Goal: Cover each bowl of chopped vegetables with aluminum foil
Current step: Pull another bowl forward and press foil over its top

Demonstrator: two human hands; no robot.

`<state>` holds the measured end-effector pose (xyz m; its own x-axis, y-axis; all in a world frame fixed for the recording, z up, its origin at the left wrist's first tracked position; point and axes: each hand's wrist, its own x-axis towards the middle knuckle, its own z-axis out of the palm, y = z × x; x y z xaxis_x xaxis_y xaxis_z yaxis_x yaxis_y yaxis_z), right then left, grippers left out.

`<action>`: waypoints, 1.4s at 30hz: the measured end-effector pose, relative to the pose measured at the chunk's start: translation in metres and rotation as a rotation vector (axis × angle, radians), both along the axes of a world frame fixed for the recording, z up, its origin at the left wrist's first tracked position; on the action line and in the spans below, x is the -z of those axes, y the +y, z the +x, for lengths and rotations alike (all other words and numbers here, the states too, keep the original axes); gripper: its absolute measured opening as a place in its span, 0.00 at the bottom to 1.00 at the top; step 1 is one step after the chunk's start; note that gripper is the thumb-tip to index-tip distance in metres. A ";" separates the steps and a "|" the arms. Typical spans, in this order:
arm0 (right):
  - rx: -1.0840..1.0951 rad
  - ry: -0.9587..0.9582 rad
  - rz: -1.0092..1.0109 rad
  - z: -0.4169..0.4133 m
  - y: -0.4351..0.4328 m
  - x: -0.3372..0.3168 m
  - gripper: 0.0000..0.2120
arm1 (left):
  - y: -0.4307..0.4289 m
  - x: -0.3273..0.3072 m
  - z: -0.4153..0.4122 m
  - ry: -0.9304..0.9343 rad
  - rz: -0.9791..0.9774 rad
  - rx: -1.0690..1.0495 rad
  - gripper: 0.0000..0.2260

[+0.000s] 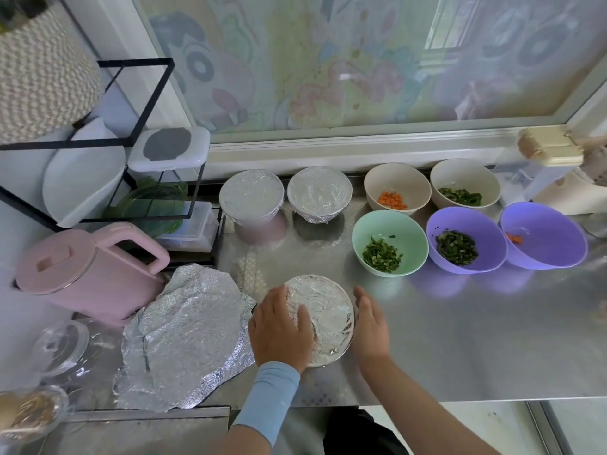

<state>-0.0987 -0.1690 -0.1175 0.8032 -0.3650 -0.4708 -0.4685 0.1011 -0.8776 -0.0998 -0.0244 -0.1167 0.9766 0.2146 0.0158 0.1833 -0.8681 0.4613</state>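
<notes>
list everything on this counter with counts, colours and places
foil-covered bowls: 3, silver tops, two at the back centre, one at the near edge
uncovered beige bowls: 2, back right, one with carrot cubes, one with chopped greens
mint green bowl: 1, centre, chopped greens
purple bowls: 2, right, one with greens, one with carrot
crumpled aluminium foil sheets: pile, silver, left of the near bowl
pink plastic jug: 1, left
black wire rack: 1, back left
clear glass lid: 1, near left
left hand: 1, blue sleeve, pressing flat on the near bowl's foil
right hand: 1, bare arm, open beside that bowl
</notes>
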 end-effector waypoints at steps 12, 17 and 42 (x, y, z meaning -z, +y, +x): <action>0.138 0.027 0.210 -0.008 0.030 0.002 0.16 | 0.005 0.009 0.000 -0.071 -0.796 -0.334 0.16; 0.009 0.005 0.147 -0.015 0.018 0.002 0.20 | 0.007 0.001 -0.009 -0.110 -1.002 -0.389 0.18; -0.682 -0.022 -0.979 0.019 -0.016 -0.035 0.16 | 0.003 -0.018 0.014 -0.005 -1.085 -0.453 0.19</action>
<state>-0.0798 -0.1848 -0.0828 0.9752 -0.0563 -0.2141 -0.1500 -0.8794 -0.4518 -0.0861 -0.0216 -0.0986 0.8080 0.4457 -0.3854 0.3706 0.1240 0.9205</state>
